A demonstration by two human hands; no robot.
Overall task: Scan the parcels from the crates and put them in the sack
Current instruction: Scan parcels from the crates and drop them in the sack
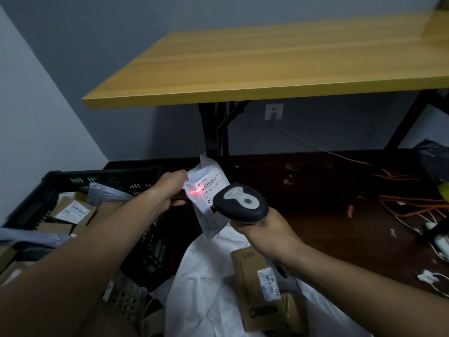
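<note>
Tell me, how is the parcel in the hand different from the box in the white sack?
The parcel is a soft grey-white plastic bag; the box is stiff brown cardboard. The left hand holds the parcel up in the air; the box lies in the sack. A red scanner light falls on the parcel's label, none on the box's. Both carry a white barcode label.

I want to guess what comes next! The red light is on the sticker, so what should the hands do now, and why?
Probably the left hand should lower the grey parcel into the white sack just below it. The scanner in the right hand already shines red on its label, and a cardboard box already lies there.
</note>
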